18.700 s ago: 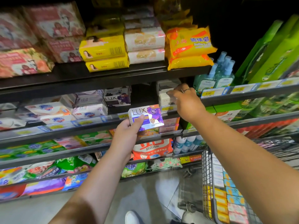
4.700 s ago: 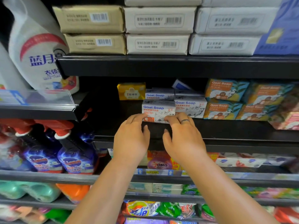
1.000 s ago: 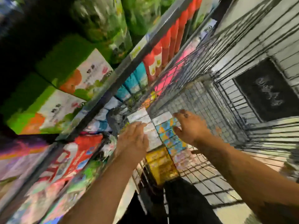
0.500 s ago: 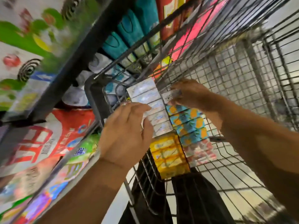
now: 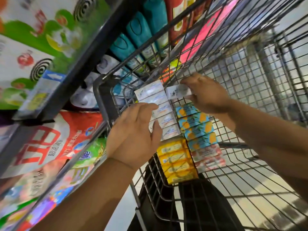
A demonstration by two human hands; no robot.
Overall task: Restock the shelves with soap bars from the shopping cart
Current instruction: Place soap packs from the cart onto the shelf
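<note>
I look down into a wire shopping cart [image 5: 246, 77] with soap bars packed in rows along its left side. A column of white soap boxes [image 5: 155, 97] runs toward me, with yellow boxes [image 5: 176, 162] below it. To their right lie blue-and-orange boxes [image 5: 198, 129] and pink boxes [image 5: 208, 157]. My right hand [image 5: 206, 94] grips a white soap box [image 5: 176, 91] at the far end of the right row, lifted slightly. My left hand [image 5: 135, 132] rests over the white column, thumb and fingers around one of its boxes.
Store shelves [image 5: 83, 52] run along the left, close to the cart, holding teal bottles [image 5: 141, 34], a red detergent bag [image 5: 50, 140] and green mosquito-coil boxes [image 5: 41, 39]. The cart's right half is bare wire. A dark trouser leg [image 5: 191, 205] shows under the cart.
The view has moved closer to the cart. My right hand has closed on a white box and raised it a little. My left hand has come down onto the white column.
</note>
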